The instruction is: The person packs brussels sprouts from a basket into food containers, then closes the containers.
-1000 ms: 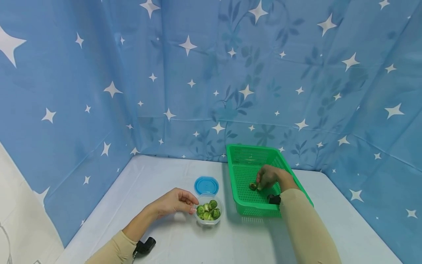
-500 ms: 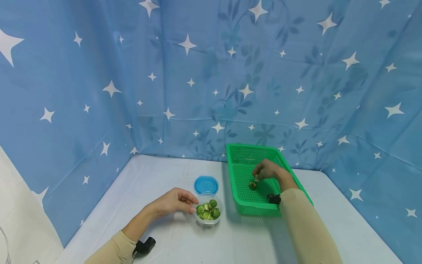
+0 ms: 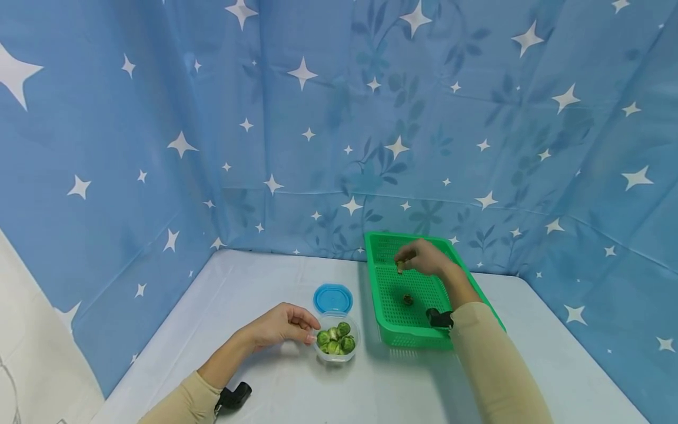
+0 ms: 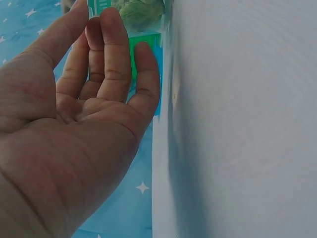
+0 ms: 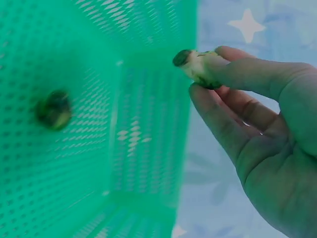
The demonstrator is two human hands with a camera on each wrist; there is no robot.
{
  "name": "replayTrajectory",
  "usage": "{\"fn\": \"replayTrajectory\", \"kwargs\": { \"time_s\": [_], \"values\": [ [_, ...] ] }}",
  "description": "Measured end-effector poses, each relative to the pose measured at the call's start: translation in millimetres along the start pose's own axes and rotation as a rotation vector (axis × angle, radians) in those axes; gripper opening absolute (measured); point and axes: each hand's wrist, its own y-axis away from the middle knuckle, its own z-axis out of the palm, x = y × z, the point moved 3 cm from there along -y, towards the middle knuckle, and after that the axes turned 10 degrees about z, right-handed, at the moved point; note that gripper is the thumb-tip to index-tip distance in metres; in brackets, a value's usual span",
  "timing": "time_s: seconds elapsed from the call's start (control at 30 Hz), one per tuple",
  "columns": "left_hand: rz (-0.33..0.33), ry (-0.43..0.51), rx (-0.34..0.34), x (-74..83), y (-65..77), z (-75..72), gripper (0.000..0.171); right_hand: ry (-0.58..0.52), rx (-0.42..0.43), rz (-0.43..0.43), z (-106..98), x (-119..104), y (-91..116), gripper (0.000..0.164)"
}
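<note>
My left hand (image 3: 288,327) rests its thumb and fingertips at the left rim of a small clear plastic container (image 3: 331,357). Several green Brussels sprouts (image 3: 332,346) fill this container. In the left wrist view the fingers are loosely bent, with the container at the top edge. My right hand (image 3: 424,259) is raised over the far part of a green perforated basket (image 3: 389,325). Between thumb and fingers it pinches a Brussels sprout (image 5: 200,67) with a browned end. Another brownish sprout (image 3: 407,300) lies on the basket floor, blurred in the right wrist view.
A round blue lid (image 3: 332,298) lies flat just behind the container. White cloth covers the table (image 3: 254,277). Blue star-patterned curtain (image 3: 302,147) encloses the back and sides. Each wrist carries a small black camera (image 3: 235,397).
The right hand has risen from the basket floor and moved away and slightly left, with a sprout in its pinch. Left hand and container have stayed in place.
</note>
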Motion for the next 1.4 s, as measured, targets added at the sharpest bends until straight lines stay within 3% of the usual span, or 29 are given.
{"fn": "replayTrajectory", "kwargs": {
  "time_s": [0.33,0.57,1.0,1.4],
  "values": [
    [0.000,0.000,0.001,-0.6,-0.6,-0.3,0.035,0.039,0.103,-0.152,-3.4,-64.9,12.1,0.023],
    [0.001,0.006,-0.006,-1.3,-1.1,-0.3,0.036,0.014,0.099,-0.195,7.0,-93.2,21.4,0.020],
    [-0.004,0.024,-0.001,-1.5,-1.1,-1.2,0.040,-0.026,0.122,-0.235,27.1,-120.3,36.3,0.018],
    [0.001,0.028,-0.006,-0.6,-0.6,-1.1,0.041,-0.093,0.108,-0.245,49.9,-121.9,48.5,0.015]
  ]
}}
